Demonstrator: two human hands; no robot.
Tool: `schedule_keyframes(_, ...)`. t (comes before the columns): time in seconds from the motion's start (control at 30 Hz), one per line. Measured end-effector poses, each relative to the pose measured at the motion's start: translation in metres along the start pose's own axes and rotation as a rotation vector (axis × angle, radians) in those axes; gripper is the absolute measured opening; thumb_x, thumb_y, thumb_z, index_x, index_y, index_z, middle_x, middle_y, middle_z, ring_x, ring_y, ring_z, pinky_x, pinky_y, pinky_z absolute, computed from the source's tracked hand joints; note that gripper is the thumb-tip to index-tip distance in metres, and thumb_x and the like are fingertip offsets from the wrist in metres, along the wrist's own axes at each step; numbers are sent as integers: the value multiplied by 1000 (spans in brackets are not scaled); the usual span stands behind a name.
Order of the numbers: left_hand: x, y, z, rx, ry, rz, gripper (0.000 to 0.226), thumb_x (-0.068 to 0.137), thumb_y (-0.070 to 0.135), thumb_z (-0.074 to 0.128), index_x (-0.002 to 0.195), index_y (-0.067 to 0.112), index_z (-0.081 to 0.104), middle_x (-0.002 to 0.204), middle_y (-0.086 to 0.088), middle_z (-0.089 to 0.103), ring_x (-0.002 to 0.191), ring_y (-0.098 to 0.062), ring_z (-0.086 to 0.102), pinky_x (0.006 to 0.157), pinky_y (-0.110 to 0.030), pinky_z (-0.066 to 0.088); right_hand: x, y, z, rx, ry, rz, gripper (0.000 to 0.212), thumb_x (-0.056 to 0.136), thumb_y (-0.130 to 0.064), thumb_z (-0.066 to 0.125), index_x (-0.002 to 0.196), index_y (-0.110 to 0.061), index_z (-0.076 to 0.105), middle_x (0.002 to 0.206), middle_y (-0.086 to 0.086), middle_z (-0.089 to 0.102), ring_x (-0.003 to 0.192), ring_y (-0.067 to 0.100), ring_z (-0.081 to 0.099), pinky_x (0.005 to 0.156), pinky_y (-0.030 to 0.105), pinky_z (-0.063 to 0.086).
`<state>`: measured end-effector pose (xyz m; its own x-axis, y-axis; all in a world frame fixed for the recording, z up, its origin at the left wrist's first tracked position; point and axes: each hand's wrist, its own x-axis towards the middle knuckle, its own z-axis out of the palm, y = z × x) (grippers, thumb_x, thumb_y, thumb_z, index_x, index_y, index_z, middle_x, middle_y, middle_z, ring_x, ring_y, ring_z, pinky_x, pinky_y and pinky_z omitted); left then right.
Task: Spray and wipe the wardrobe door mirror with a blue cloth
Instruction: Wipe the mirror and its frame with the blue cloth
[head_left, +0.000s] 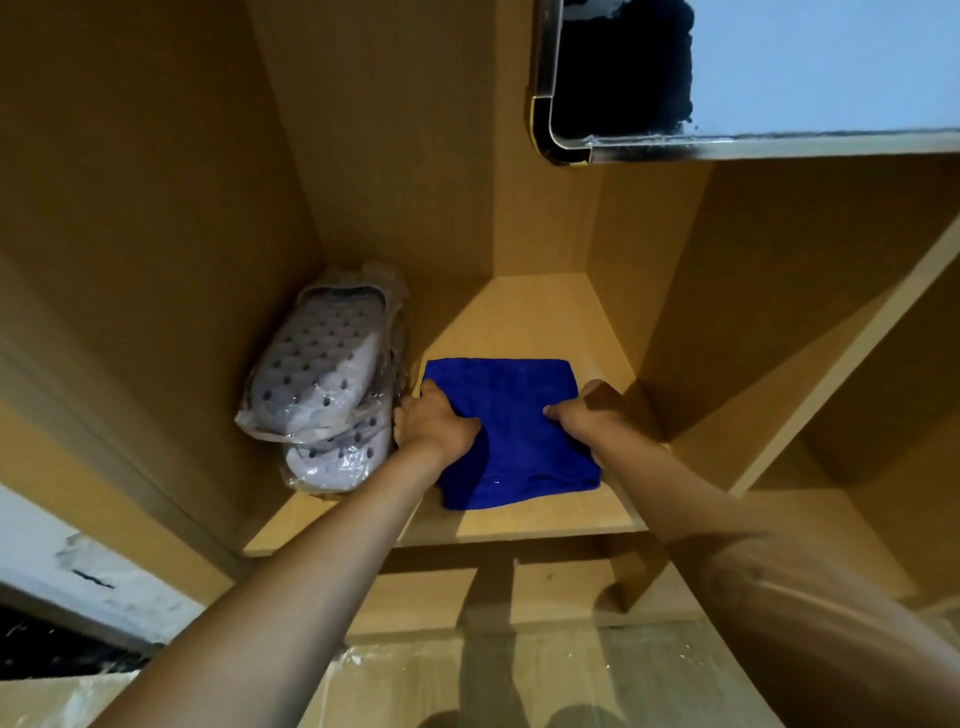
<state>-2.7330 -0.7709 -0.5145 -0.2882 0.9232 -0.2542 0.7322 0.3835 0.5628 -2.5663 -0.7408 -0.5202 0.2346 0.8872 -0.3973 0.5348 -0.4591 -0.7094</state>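
We have our 2 hands, left (434, 418) and right (582, 413), curled on the side edges of the blue cloth (511, 431) lying at the shelf's (524, 519) front edge beside bagged slippers (324, 384), so, as we judge it, spraying and wiping remain undone.

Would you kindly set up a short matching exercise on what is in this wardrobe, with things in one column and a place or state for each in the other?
Things:
1. blue cloth
2. slippers
3. left hand
4. right hand

Places or states:
A. wrapped in clear plastic, at the shelf's left side
B. grips the cloth's right edge
C. lies flat on the wooden shelf
D. grips the cloth's left edge, next to the slippers

Pairs: 1-C, 2-A, 3-D, 4-B
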Motion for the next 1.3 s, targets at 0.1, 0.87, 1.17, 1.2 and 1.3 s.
schedule_keyframes(0.1,2,1,0,-7,4,-34,71,88,31,64,144,8,26,144,-18,37,133,-37,35,109,-43,36,2,0,-1,13,-38,24,41,94,-28,63,125,-5,50,121,14,59,109,31,58,91,39,53)
schedule_keyframes(0.87,-36,1,-23,-736,19,69,21,93,16,60,108,15,46,112,-1,59,96,-19,58,81,-43,53,-55,5,-14,672,-149,-77,26,85,-21,74,98,-32,54,108,-2,64,99,23,64,88,47,57)
schedule_keyframes(1.17,-119,37,-81,-778,-103,-140,26,92,13,63,115,17,54,106,1,64,88,-17,61,69,-31,49,-164,-10,-75,694,-204,-61,24,96,-11,59,109,-31,59,115,-1,68,106,22,64,94,49,53)
schedule_keyframes(1.2,-133,41,-89,-754,-120,-156,29,91,13,64,118,15,55,108,1,65,90,-18,61,70,-30,49,-181,-12,-85,701,-216,-23,25,96,-11,58,107,-33,60,113,-2,68,105,22,65,93,50,54)
schedule_keyframes(1.3,-179,55,-116,-716,-173,-201,38,89,10,66,124,17,54,113,0,65,93,-16,62,65,-26,49,-234,-20,-116,698,-228,78,24,97,-10,56,103,-33,60,107,-3,70,101,22,67,90,50,56)
